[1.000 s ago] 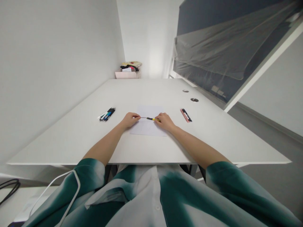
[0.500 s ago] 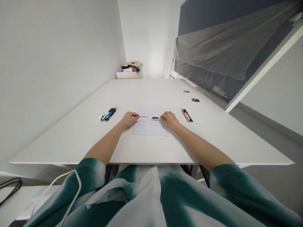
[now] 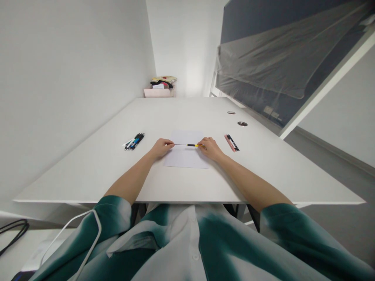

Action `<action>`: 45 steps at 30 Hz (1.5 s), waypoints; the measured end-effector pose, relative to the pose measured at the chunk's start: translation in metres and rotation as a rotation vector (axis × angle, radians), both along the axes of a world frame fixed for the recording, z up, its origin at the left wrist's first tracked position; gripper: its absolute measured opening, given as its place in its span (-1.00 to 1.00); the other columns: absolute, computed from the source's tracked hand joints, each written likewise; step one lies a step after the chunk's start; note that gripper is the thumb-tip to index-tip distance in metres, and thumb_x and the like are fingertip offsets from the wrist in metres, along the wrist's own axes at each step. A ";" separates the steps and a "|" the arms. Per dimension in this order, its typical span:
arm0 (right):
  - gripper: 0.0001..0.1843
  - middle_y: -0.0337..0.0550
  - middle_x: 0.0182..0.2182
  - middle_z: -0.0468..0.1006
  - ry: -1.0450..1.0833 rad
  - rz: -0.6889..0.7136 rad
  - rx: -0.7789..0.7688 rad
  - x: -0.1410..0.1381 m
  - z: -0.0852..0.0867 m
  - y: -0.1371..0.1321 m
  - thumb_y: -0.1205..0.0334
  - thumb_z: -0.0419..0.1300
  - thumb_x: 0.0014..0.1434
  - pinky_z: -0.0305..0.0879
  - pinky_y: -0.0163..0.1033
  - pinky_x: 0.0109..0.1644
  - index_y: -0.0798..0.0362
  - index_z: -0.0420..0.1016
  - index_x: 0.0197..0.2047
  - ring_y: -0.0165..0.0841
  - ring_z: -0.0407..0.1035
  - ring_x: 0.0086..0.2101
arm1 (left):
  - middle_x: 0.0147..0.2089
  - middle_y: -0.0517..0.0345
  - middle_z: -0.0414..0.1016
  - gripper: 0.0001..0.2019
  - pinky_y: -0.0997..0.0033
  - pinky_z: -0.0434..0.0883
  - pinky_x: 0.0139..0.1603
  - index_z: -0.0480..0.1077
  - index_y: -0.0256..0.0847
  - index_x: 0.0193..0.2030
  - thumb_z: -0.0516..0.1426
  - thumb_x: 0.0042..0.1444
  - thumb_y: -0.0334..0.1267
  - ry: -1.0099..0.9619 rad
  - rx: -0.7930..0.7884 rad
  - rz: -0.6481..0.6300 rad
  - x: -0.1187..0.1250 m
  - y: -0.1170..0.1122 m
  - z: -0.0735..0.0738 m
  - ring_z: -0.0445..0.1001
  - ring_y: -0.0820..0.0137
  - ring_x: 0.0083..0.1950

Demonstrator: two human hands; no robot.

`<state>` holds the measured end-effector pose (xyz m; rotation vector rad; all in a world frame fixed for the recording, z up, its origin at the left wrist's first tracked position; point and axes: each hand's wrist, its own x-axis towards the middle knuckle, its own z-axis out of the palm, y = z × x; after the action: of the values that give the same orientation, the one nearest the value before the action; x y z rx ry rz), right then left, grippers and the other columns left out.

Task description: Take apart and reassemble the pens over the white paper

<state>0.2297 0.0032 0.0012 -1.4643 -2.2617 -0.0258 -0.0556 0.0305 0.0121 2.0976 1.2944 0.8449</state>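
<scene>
My left hand [image 3: 163,148] is closed in a pinch on a thin dark pen refill [image 3: 180,144], which points right. Opposite it, my right hand [image 3: 210,148] pinches a yellow and black pen barrel [image 3: 192,145], its black end facing left. Refill tip and barrel end lie in line, almost meeting; whether they touch is too small to tell. Both are above a white sheet of paper [image 3: 187,160] on the white table [image 3: 187,187].
Left of my hands lies a bunch of several pens [image 3: 134,141]. To the right are a pink and a black-and-white stick-like item [image 3: 232,143]. A pink box [image 3: 156,93] with cloth-like things stands beyond the far edge. Two round grommets [image 3: 242,123] sit in the tabletop.
My left hand has shifted slightly right with the refill, and the barrel in my right hand has moved slightly left. The gap between refill tip and barrel has narrowed.
</scene>
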 end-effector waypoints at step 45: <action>-0.78 -0.07 -0.18 0.59 0.039 0.116 -0.030 -0.025 -0.001 -0.018 0.37 0.09 0.24 0.26 -0.27 -0.11 0.07 0.51 -0.10 -0.30 0.44 -0.20 | -0.37 0.11 0.56 -0.75 0.33 0.40 -0.22 0.47 -0.29 -0.37 0.25 -0.09 -0.12 -0.277 -0.137 -0.140 0.034 -0.010 -0.018 0.47 0.39 -0.33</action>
<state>0.2046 -0.0144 0.0001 -1.3342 -2.3201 0.0718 -0.0221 0.0203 -0.0062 1.8641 1.0186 0.9203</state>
